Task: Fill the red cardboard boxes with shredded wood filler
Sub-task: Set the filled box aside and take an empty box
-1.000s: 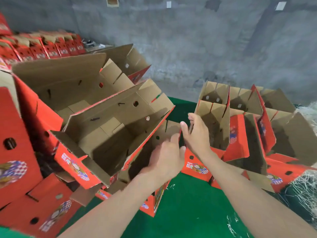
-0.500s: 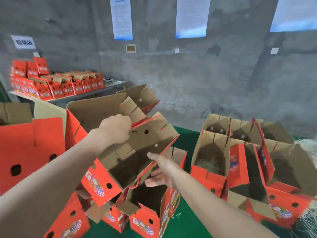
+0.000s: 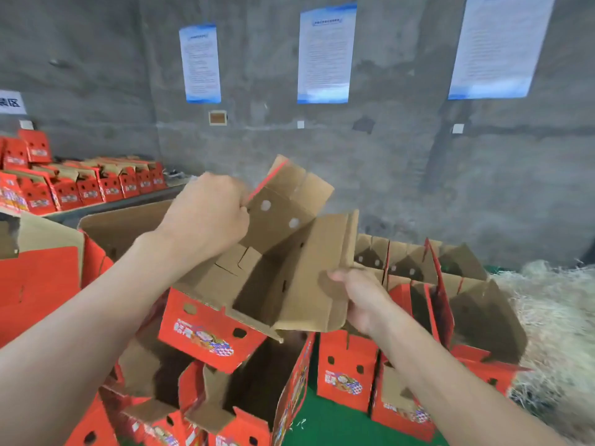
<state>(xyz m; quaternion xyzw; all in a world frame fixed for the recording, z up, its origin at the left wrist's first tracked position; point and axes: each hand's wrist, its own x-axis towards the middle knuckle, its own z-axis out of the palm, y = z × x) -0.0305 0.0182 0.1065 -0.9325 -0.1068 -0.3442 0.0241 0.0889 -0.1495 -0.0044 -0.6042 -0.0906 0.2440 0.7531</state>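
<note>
Both hands hold open red box (image 3: pixel 206 329) aloft: left hand (image 3: pixel 206 217) fingers grip flap, right hand (image 3: pixel 360 300) fingers grip side.

Left hand (image 3: pixel 206 217): fingertips disappear round the flap edge of the lifted box (image 3: pixel 257 284). Right hand (image 3: pixel 360 300): thumb shows, the fingers are hidden behind the other flap. The box's printed label (image 3: pixel 203 341) is smeared with blur and unreadable. Up on the wall, the middle poster (image 3: pixel 323 53) has text too small to read, and the right poster (image 3: pixel 499 46) is clipped by the top edge. A sign (image 3: pixel 11 103) at far left is cut mid-character. The shredded wood pile (image 3: pixel 553 317) runs off the right edge. The bottom boxes (image 3: pixel 225 426) are sliced by the frame, and the open boxes (image 3: pixel 409 268) behind the right hand are too shadowed to tell what's inside.
</note>
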